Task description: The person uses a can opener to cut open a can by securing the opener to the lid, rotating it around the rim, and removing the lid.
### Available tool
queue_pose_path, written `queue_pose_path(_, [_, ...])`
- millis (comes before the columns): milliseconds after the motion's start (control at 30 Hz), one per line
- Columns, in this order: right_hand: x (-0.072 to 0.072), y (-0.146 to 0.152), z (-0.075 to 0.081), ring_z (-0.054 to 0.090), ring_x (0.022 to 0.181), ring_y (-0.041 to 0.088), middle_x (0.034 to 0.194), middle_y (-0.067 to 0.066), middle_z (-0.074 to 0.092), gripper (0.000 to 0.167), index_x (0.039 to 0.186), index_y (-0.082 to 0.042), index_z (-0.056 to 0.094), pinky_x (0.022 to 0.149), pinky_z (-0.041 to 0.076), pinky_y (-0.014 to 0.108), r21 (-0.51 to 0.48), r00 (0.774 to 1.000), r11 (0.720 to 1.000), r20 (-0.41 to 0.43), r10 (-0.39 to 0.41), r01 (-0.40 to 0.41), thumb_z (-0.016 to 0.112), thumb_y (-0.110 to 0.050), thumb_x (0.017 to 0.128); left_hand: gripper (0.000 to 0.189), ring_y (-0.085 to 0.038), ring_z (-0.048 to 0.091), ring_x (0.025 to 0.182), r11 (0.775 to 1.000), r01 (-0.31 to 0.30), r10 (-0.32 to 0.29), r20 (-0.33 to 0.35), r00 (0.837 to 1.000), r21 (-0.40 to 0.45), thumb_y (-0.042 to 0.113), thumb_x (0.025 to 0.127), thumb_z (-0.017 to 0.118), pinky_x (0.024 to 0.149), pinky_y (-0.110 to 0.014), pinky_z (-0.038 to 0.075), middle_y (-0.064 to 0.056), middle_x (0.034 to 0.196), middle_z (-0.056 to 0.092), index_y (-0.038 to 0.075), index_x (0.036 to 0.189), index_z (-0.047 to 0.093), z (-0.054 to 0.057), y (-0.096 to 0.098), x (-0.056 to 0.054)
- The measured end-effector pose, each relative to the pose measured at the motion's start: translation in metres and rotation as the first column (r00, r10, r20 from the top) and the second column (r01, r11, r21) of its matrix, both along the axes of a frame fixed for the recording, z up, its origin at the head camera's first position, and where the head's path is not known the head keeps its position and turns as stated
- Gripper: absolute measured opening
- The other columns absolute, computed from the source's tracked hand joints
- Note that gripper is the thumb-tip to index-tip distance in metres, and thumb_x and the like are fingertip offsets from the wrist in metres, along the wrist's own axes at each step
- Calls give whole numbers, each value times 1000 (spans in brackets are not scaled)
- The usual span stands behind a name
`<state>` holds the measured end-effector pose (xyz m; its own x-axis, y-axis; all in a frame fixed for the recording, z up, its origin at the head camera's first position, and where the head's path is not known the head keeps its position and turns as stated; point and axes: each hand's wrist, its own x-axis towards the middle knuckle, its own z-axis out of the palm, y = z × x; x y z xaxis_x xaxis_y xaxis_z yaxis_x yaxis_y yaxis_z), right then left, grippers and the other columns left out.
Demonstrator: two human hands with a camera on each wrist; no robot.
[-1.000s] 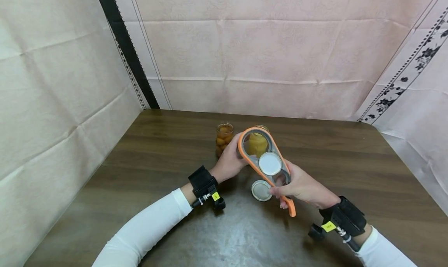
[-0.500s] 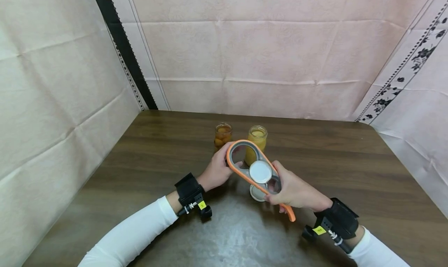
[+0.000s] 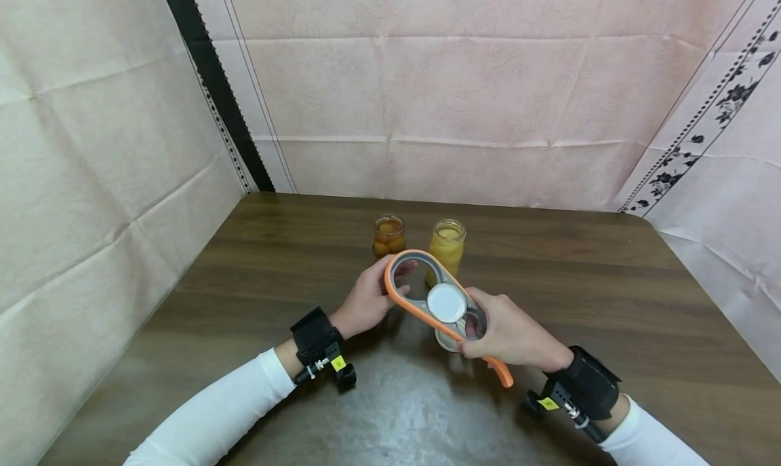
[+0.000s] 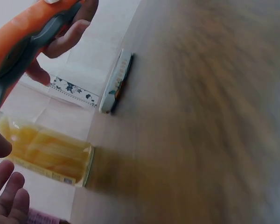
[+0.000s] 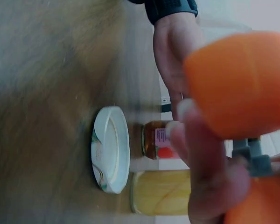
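Note:
My right hand (image 3: 509, 330) grips an orange and grey jar opener (image 3: 421, 310) near its hooked end, above the table. A white lid (image 3: 447, 303) sits in the opener's middle. My left hand (image 3: 365, 303) is beside the opener's large ring; its fingers (image 4: 11, 191) look loose and spread in the left wrist view. I cannot tell whether it touches the ring. Below the opener, a second lid (image 5: 113, 149) lies on the table, partly hidden in the head view. Behind stand two lidless glass jars, one with brown round pieces (image 3: 388, 234), one with yellow contents (image 3: 448, 242).
The wooden table (image 3: 293, 249) extends around both hands, with its far edge behind the jars. Pale cloth (image 3: 457, 113) hangs behind and to both sides. A black camera band (image 3: 317, 337) is worn on each wrist.
Both hands and the jar opener, with the white lid in it, have moved left and nearer to me. The yellow jar's mouth has come into full sight, and the table lid is more covered.

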<state>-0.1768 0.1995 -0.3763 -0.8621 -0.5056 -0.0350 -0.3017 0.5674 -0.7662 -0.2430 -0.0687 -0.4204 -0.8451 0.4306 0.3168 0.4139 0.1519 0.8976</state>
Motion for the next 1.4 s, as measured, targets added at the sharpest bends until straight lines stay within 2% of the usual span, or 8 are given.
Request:
queue_pose_path(100, [0, -1, 1, 59, 71, 15, 83, 2, 63, 57, 123, -9, 47, 57, 51, 25, 27, 999, 999, -45, -29, 31, 79, -11, 76, 41, -28, 59, 127, 1000, -15, 15, -9, 1000, -24, 0, 96, 65, 106, -44, 51, -13, 134, 64, 10, 134, 57, -1, -10, 0])
queue_pose_path(233, [0, -3, 0, 60, 77, 18, 90, 4, 64, 57, 122, -10, 45, 60, 52, 25, 26, 998, 999, -55, -29, 30, 79, -12, 76, 35, -27, 63, 118, 998, -33, 31, -33, 999, -48, 4, 97, 65, 98, -37, 53, -14, 129, 66, 6, 131, 58, -1, -23, 1])
queue_pose_path(500, [-1, -4, -2, 64, 88, 17, 105, -1, 70, 58, 129, -11, 55, 74, 55, 24, 40, 989, 999, -146, -18, 24, 80, -13, 76, 32, -21, 62, 113, 988, -122, 121, -20, 992, -96, 9, 97, 67, 96, -43, 51, -7, 123, 66, 14, 128, 60, 3, -43, 3])
queue_pose_path(767, [-2, -6, -4, 63, 90, 17, 107, 3, 69, 66, 137, -9, 44, 75, 54, 26, 43, 999, 999, -50, -2, 4, 76, -13, 79, 28, -20, 63, 112, 979, -157, 153, -41, 987, -128, 10, 98, 67, 92, -36, 52, -4, 122, 67, 14, 125, 62, 4, -55, -3])
queue_pose_path(900, [-3, -7, -5, 64, 94, 16, 113, 5, 68, 68, 138, -8, 42, 80, 57, 27, 33, 1000, 999, -20, 19, -18, 77, -13, 80, 29, -20, 63, 115, 970, -168, 163, -45, 986, -176, 11, 98, 66, 97, -41, 53, -2, 125, 67, 16, 126, 62, 7, -62, -9])
queue_pose_path(1067, [-3, -11, -5, 64, 93, 16, 111, 5, 67, 70, 137, -8, 42, 76, 57, 26, 38, 1000, 999, -10, 30, -29, 79, -15, 79, 29, -22, 63, 117, 958, -202, 193, -62, 979, -205, 11, 99, 65, 101, -46, 51, -5, 127, 67, 16, 128, 61, 9, -73, -17])
queue_pose_path(1267, [-4, -14, -4, 63, 88, 13, 107, 3, 67, 69, 135, -7, 44, 73, 56, 24, 79, 998, 996, -31, 46, -44, 82, -16, 79, 28, -22, 64, 114, 957, -205, 194, -74, 978, -203, 10, 99, 64, 100, -46, 51, -12, 129, 66, 15, 127, 62, 8, -79, -23])
queue_pose_path(1400, [-5, -18, -4, 61, 87, 13, 106, -1, 68, 66, 135, -9, 52, 73, 53, 23, 130, 993, 990, -106, 60, -46, 82, -18, 77, 30, -22, 64, 111, 958, -201, 187, -82, 979, -205, 10, 99, 64, 98, -45, 51, -14, 129, 66, 14, 128, 61, 9, -79, -24])
